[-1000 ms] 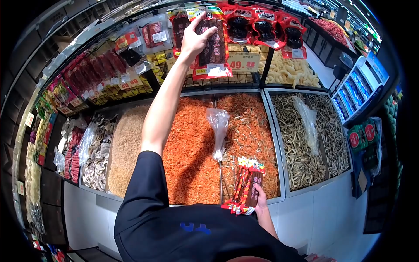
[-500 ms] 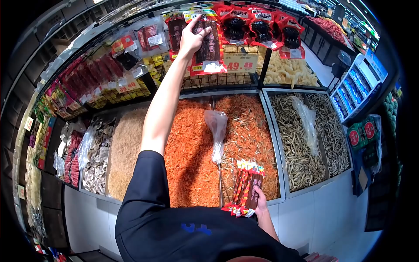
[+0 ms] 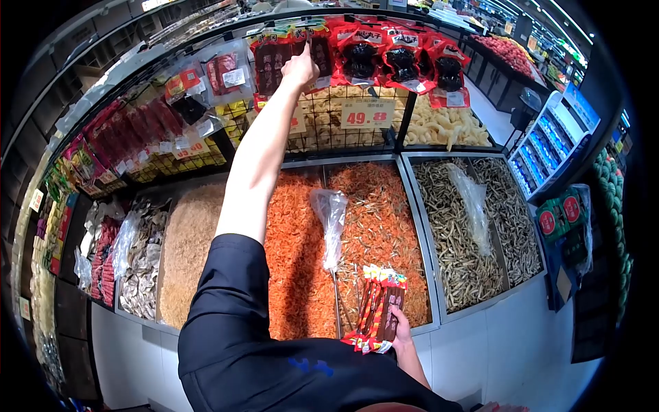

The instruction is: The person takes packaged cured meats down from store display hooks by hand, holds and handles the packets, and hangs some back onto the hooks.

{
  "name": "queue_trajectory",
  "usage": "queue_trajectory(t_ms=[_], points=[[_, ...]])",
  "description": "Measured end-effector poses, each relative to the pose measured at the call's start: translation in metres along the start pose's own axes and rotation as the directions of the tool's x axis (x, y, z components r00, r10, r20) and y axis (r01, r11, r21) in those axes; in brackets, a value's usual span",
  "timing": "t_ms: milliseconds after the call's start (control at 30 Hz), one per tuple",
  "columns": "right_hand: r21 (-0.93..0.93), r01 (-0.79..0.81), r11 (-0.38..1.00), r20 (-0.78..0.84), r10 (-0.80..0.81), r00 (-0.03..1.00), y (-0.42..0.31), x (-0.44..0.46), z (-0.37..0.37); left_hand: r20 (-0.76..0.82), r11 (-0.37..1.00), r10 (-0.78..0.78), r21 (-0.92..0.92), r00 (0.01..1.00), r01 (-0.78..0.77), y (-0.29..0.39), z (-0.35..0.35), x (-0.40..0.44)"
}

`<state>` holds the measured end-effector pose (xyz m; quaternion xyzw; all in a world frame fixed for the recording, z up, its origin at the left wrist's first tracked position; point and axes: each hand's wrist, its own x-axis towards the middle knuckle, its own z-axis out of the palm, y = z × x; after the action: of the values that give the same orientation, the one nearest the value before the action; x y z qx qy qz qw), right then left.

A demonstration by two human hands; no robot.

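My left hand reaches up to the hanging rack, its index finger stretched out against the top of a red-edged pack of dark meat strips. Its other fingers look curled, and I see nothing held in them. Beside it hangs a similar pack. Low in front of my body, my right hand is closed around several slim red packets of dark meat sticks, fanned above the dried shrimp bin. Part of the right palm is hidden behind the packets.
Red packs of dark balls hang to the right. Below are bins of orange dried shrimp and small dried fish. A plastic-wrapped handle stands in the shrimp. A price sign hangs on the wire grid.
My left hand's spread fingers have become a pointing index finger. The pack in front of it sits higher and farther back, level with its neighbour. My right hand still holds the packets.
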<state>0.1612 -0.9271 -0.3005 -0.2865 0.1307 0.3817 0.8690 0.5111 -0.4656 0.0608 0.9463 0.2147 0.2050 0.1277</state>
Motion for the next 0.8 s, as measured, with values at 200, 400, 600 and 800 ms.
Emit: queue_trajectory(t_ms=[200, 400, 600, 800], points=[[0.034, -0.004, 0.999, 0.06, 0.002, 0.998, -0.006, -0.005, 0.02, -0.028, 0.771, 0.254, -0.598, 0.967, -0.22, -0.031, 0.088, -0.149], [0.009, -0.065, 0.998, 0.02, 0.065, 0.998, 0.0, 0.007, 0.008, 0.828, 0.786, 0.469, -0.55, 0.309, 0.282, -0.069, 0.186, -0.394], [-0.063, -0.069, 0.996, 0.077, 0.074, 0.994, 0.005, 0.019, 0.014, 0.804, 0.268, 0.367, -0.573, 0.468, 0.774, -0.062, 0.194, -0.523], [-0.116, -0.11, 0.987, 0.029, 0.114, 0.993, 0.002, 0.019, 0.032, 0.771, 0.03, 0.143, -0.63, 0.62, 0.776, -0.057, 0.186, -0.534]])
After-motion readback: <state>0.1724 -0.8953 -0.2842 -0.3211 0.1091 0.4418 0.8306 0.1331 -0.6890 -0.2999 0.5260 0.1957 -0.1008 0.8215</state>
